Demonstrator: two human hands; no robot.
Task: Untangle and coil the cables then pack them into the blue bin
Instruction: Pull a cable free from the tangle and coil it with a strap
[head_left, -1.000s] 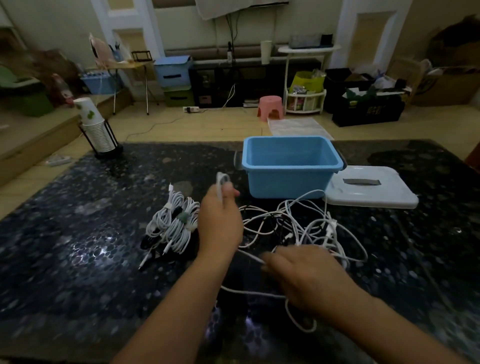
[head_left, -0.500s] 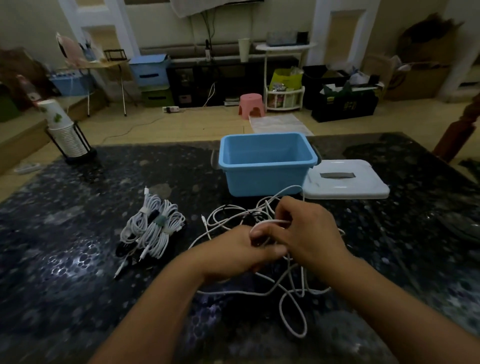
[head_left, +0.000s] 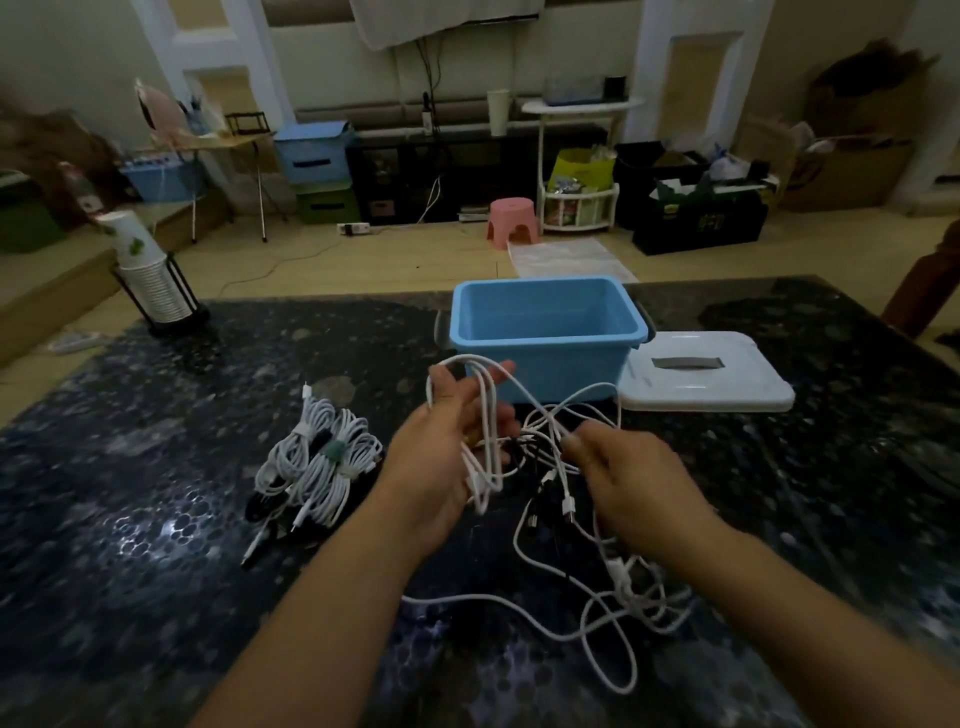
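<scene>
Since a moment ago left hand (head_left: 447, 457) has risen, fingers spread with white cable (head_left: 485, 431) looped around them, right hand (head_left: 639, 493) pinching its trailing strand: coiling underway, blue bin (head_left: 545, 343) empty.

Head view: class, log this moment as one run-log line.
left hand: wrapped in white cable | right hand: feeding cable | blue bin: empty

Right hand (head_left: 639, 488) fingers motion-blurred
</scene>
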